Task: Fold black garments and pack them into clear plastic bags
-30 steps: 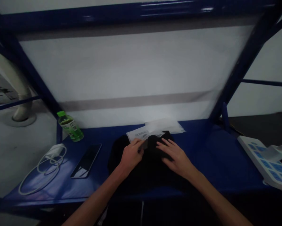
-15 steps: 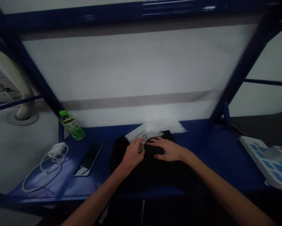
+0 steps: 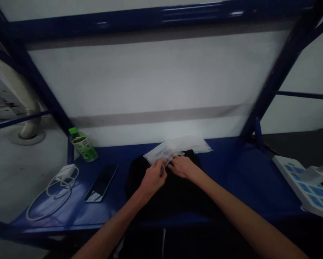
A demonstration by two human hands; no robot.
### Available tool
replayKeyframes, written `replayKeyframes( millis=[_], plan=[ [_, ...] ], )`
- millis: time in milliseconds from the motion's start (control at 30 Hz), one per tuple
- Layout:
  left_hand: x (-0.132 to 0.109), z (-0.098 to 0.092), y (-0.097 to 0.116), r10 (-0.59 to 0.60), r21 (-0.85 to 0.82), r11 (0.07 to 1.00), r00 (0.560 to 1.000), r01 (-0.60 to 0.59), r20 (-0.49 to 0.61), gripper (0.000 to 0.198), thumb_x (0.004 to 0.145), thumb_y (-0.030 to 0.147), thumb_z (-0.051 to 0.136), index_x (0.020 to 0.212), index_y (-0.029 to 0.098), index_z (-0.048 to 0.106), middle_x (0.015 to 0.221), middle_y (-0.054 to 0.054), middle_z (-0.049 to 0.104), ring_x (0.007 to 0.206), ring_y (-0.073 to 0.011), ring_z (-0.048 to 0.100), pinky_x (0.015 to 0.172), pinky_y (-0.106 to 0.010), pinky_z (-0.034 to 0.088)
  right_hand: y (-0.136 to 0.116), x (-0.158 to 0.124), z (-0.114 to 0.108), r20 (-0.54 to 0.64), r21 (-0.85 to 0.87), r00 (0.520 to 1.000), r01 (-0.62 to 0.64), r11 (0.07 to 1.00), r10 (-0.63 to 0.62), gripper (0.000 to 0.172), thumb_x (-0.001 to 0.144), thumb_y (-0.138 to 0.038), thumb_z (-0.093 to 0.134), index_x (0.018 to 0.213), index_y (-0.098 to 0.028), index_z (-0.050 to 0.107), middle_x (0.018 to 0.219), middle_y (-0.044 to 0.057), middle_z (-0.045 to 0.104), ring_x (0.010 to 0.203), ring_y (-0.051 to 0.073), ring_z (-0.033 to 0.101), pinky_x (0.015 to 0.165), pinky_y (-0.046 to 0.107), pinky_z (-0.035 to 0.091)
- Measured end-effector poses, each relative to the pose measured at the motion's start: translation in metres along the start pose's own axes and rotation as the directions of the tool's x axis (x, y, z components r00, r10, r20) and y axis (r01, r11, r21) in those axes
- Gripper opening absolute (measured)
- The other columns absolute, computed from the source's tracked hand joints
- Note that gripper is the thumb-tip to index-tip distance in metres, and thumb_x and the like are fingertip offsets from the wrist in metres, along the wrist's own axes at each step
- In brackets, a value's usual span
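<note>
A frosted plastic bag (image 3: 158, 153) with grey printed lettering lies over the far part of a folded black cloth item (image 3: 174, 194), perhaps a garment. My left hand (image 3: 153, 177) pinches the bag's near edge between thumb and fingers. Beside it, my right hand (image 3: 183, 166) rests on the black cloth at the bag's edge, palm down. Its fingers reach forward, with the tips partly hidden at the plastic. The far end of the bag (image 3: 196, 144) lies flat and crumpled near the wall.
On the blue bench (image 3: 223, 172), a phone (image 3: 102, 183), a white charger with coiled cable (image 3: 65, 172) and a green-capped bottle (image 3: 83, 144) lie or stand to the left. A white power strip (image 3: 307, 189) sits at the right. Blue frame bars (image 3: 274, 79) surround the bench.
My right hand has moved forward and slightly left, its spread fingers now drawn in at the bag's edge. The plastic near my left hand has lifted and shifted toward me.
</note>
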State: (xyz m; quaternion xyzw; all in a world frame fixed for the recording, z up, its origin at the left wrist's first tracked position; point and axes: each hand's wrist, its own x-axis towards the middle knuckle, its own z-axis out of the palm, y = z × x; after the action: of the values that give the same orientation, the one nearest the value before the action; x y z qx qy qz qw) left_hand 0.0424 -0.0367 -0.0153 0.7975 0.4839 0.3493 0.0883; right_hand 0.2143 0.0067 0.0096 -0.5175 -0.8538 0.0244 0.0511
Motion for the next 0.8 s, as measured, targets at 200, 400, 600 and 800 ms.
replayKeyframes(
  millis=[200, 400, 600, 800],
  plan=[
    [0.001, -0.002, -0.003, -0.073, -0.077, 0.995, 0.997, 0.07, -0.037, 0.035, 0.083, 0.011, 0.054, 0.116, 0.024, 0.049, 0.09, 0.0, 0.062, 0.081, -0.0154, 0.065, 0.076, -0.026, 0.052, -0.01, 0.011, 0.003, -0.047, 0.042, 0.993, -0.11, 0.993, 0.112, 0.058, 0.098, -0.053, 0.034, 0.119, -0.009, 0.064, 0.117, 0.025, 0.067, 0.108, 0.038, 0.064, 0.089, 0.05, 0.047],
    [0.001, -0.005, -0.004, -0.111, -0.143, 0.984, 0.993, 0.104, -0.036, 0.035, 0.084, 0.013, 0.054, 0.117, 0.024, 0.049, 0.09, 0.0, 0.062, 0.088, -0.0167, 0.065, 0.075, -0.026, 0.052, 0.022, -0.014, -0.013, 0.006, 0.177, 0.998, 0.068, 0.982, -0.07, 0.071, 0.084, -0.067, 0.056, 0.144, -0.03, 0.046, 0.139, 0.009, 0.058, 0.119, 0.03, 0.059, 0.096, 0.04, 0.047],
    [0.002, -0.006, -0.006, -0.113, -0.169, 0.98, 0.994, 0.109, -0.015, 0.037, 0.084, 0.013, 0.054, 0.119, 0.024, 0.047, 0.087, 0.0, 0.062, 0.084, -0.016, 0.066, 0.075, -0.026, 0.053, 0.027, -0.022, -0.005, 0.073, 0.05, 0.993, 0.094, 0.994, -0.098, 0.068, 0.088, -0.058, 0.053, 0.149, -0.03, 0.041, 0.155, 0.014, 0.036, 0.134, 0.041, 0.043, 0.099, 0.053, 0.044],
    [0.001, -0.006, -0.007, -0.127, -0.175, 0.977, 0.992, 0.125, -0.003, 0.038, 0.082, 0.012, 0.055, 0.117, 0.024, 0.049, 0.087, 0.0, 0.063, 0.086, -0.0167, 0.067, 0.076, -0.026, 0.054, -0.001, -0.013, -0.002, 0.02, -0.069, 1.0, -0.016, 0.997, 0.018, 0.047, 0.094, -0.042, 0.048, 0.138, -0.025, 0.052, 0.139, 0.019, 0.054, 0.109, 0.037, 0.063, 0.082, 0.048, 0.052]
  ],
)
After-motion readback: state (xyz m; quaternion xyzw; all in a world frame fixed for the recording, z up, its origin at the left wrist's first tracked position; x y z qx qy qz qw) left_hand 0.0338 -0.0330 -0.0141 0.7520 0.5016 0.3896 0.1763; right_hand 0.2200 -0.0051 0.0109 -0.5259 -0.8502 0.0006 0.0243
